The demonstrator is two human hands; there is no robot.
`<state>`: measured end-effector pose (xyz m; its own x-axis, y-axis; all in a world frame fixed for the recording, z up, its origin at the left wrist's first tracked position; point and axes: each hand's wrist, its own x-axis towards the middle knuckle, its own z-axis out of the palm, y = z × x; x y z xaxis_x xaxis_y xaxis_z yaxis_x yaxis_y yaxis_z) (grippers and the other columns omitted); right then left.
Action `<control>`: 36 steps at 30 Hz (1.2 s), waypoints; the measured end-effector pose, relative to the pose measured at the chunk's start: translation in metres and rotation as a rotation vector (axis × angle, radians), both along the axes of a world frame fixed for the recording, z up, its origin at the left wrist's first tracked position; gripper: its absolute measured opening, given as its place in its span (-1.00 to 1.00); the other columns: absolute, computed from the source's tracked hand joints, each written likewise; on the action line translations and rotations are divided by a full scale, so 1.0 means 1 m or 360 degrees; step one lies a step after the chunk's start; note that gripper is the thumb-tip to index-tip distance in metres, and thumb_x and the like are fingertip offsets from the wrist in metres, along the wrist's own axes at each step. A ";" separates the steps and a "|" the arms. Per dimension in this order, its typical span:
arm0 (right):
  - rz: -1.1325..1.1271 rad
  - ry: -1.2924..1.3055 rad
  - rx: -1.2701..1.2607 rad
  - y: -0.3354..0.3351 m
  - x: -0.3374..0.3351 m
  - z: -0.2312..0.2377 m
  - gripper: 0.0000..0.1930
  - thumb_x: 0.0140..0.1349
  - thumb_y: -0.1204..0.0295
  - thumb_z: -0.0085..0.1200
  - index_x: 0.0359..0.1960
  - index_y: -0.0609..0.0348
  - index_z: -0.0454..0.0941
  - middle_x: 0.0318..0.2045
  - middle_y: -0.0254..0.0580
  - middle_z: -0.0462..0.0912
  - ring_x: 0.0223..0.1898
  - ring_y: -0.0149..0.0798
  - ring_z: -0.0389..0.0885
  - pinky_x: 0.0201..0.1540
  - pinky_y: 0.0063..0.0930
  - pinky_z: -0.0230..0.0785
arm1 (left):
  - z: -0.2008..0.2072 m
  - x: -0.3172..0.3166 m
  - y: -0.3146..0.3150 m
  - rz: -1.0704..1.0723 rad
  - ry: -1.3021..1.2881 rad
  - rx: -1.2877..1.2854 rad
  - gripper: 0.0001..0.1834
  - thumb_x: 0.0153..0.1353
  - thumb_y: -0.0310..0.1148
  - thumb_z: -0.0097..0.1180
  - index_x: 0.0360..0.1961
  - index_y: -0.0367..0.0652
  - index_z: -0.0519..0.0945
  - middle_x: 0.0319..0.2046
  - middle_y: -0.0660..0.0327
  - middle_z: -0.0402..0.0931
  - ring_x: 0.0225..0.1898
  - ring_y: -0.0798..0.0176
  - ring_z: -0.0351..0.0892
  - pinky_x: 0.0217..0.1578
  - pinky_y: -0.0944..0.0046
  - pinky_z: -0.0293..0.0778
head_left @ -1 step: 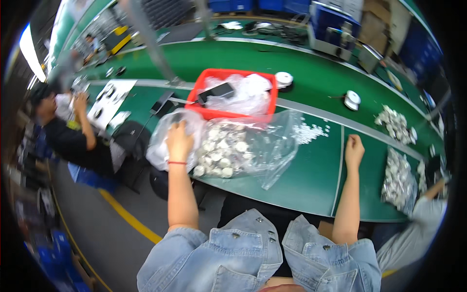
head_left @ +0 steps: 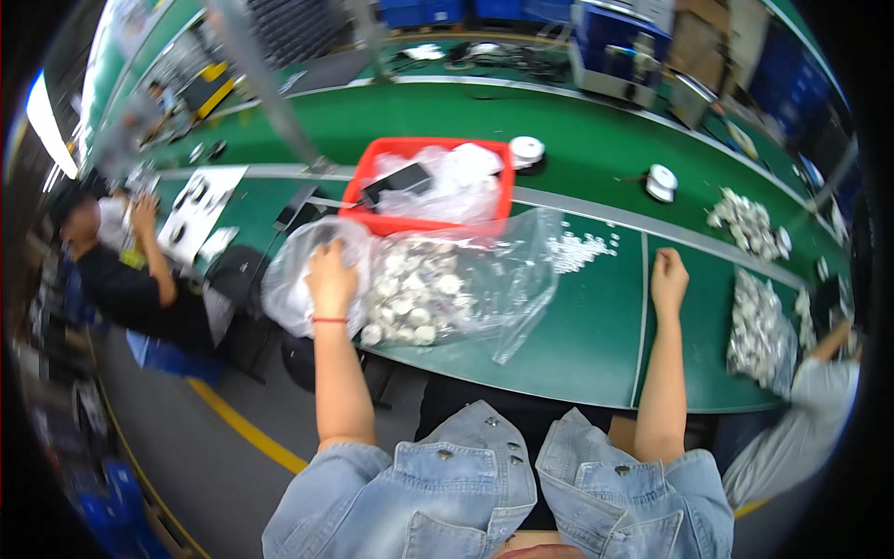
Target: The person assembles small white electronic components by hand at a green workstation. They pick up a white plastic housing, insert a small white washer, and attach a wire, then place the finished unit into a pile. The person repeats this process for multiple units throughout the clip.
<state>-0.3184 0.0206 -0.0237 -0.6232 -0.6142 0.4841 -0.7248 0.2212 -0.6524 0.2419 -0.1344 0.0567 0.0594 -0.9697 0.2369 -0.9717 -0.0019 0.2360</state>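
My left hand (head_left: 331, 278) is at the mouth of a translucent white plastic bag (head_left: 287, 291) with white contents. Its fingers bend down into the bag, the tips hidden and blurred. My right hand (head_left: 669, 279) hovers over the right part of the green table, fingers curled closed; whatever they hold, if anything, is hidden. Beside the white bag lies a clear plastic bag (head_left: 521, 279) with many round white parts (head_left: 414, 293) in its left part. Small white pieces (head_left: 579, 252) are scattered on the table just beyond it.
A red bin (head_left: 372, 224) holding plastic bags and a black box stands behind the bags. White spools (head_left: 661, 184) sit on the green strip beyond. At right are a filled clear bag (head_left: 756, 335) and a pile of white parts (head_left: 745, 226). Other people sit at both sides.
The whole view has shifted slightly. My left hand has drawn back a little at the white bag, its fingers more bent. My right hand stays closed in nearly the same place.
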 end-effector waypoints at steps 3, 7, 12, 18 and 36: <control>-0.0039 0.0045 -0.0087 -0.001 0.001 0.001 -0.88 0.30 0.46 0.07 -0.27 0.26 0.58 -0.50 -0.01 0.62 -0.49 -0.16 0.61 -0.36 -0.33 0.43 | -0.012 -0.004 -0.007 0.0008 -0.0265 -0.0019 -0.52 0.08 -0.37 0.16 0.10 -0.02 0.50 0.02 0.07 0.46 0.12 -0.08 0.45 0.01 -0.24 0.38; -0.0117 -0.0076 -0.0128 0.005 0.007 0.002 -0.90 0.31 0.49 0.07 -0.29 0.26 0.59 -0.59 -0.15 0.56 -0.60 -0.35 0.46 -0.48 -0.43 0.34 | -0.012 -0.003 -0.007 -0.0105 -0.0290 -0.0049 -0.56 0.19 -0.37 0.10 0.12 -0.07 0.48 0.02 0.03 0.49 0.08 -0.08 0.49 0.01 -0.23 0.35; -0.0064 0.0077 0.0015 0.010 0.039 0.010 -0.95 0.23 0.53 0.05 -0.32 0.19 0.56 -0.44 -0.08 0.54 -0.30 0.02 0.53 -0.21 -0.16 0.40 | 0.004 0.006 0.003 -0.0270 0.0095 -0.0179 -0.64 0.32 -0.33 0.03 0.10 -0.22 0.52 0.02 -0.05 0.54 0.05 -0.14 0.52 0.05 -0.08 0.38; 0.0494 0.0422 0.0234 -0.001 0.080 0.021 -0.59 0.25 0.35 0.14 0.14 0.09 0.46 0.22 -0.09 0.41 0.25 0.01 0.35 0.28 -0.04 0.14 | 0.061 -0.084 0.066 -0.0369 0.0436 -0.1081 -0.77 0.32 -0.53 -0.03 -0.07 -0.29 0.60 -0.12 0.02 0.60 -0.08 -0.03 0.56 0.01 0.06 0.39; 0.0702 0.0353 0.0496 -0.076 0.075 0.015 -0.35 0.41 -0.07 -0.19 0.29 0.23 0.38 0.37 0.11 0.27 0.43 0.03 0.16 0.46 -0.18 -0.01 | -0.070 -0.337 0.026 -0.1004 0.0623 -0.0049 -0.45 0.41 -0.32 -0.15 0.35 -0.35 0.22 0.38 -0.26 0.09 0.44 -0.28 -0.01 0.42 -0.16 -0.10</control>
<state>-0.2438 -0.0559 -0.0091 -0.1803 -0.9272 0.3284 -0.9038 0.0244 -0.4272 -0.0949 -0.1085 -0.0130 -0.4210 -0.8408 0.3404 -0.6307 0.5411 0.5563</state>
